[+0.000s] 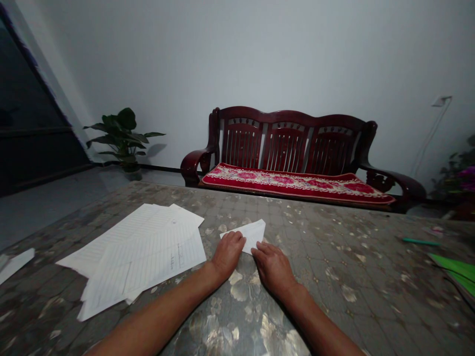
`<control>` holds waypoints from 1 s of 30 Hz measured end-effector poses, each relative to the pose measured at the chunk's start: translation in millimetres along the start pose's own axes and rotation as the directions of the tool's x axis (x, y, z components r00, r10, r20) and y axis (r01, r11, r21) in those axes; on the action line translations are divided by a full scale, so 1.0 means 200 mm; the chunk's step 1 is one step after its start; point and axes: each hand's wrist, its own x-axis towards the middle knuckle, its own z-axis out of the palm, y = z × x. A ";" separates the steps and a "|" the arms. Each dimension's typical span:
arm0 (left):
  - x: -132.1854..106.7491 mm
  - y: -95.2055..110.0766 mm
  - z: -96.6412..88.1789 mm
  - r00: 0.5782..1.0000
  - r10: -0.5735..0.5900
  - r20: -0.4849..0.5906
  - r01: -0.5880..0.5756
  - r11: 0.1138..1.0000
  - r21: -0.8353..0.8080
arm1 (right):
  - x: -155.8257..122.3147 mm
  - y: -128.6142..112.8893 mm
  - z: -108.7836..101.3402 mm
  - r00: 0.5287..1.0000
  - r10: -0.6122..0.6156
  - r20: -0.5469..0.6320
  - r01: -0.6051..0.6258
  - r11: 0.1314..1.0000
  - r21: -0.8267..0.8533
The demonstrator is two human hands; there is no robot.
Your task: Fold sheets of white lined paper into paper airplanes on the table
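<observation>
Left hand [228, 254] and right hand [273, 269] rest on seemingly folded paper [252, 235].

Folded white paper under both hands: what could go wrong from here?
The folded white paper sits under the fingers of the left hand and right hand on a glossy patterned table cover, so it might slip and crease crookedly. The loose lined sheets lie overlapping close beside the left hand, so a sideways move could push or crumple them.
</observation>
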 end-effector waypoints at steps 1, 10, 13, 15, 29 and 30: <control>-0.01 0.01 0.01 1.000 0.001 0.005 -0.001 1.000 -0.011 | 0.00 0.00 0.00 1.000 -0.006 -0.002 0.006 1.000 0.003; -0.09 0.06 0.10 0.997 0.069 -0.014 -0.071 0.991 -0.112 | -0.02 -0.01 -0.02 0.998 -0.055 -0.020 0.055 0.998 0.017; -0.12 0.06 0.10 0.994 0.106 0.024 -0.103 0.990 -0.100 | -0.03 -0.02 -0.03 0.997 -0.072 -0.028 0.073 0.997 0.012; -0.12 0.04 0.09 0.991 0.123 0.059 -0.117 0.989 -0.096 | -0.04 -0.02 -0.04 0.997 -0.074 -0.028 0.074 0.997 0.009; 0.10 -0.19 0.09 0.975 -0.212 0.063 0.214 0.977 -0.025 | -0.05 -0.04 -0.03 0.998 -0.069 -0.011 0.068 0.995 -0.071; 0.11 -0.18 0.10 0.973 -0.225 0.051 0.226 0.974 -0.025 | -0.05 -0.05 -0.03 0.998 -0.064 -0.012 0.062 0.994 -0.085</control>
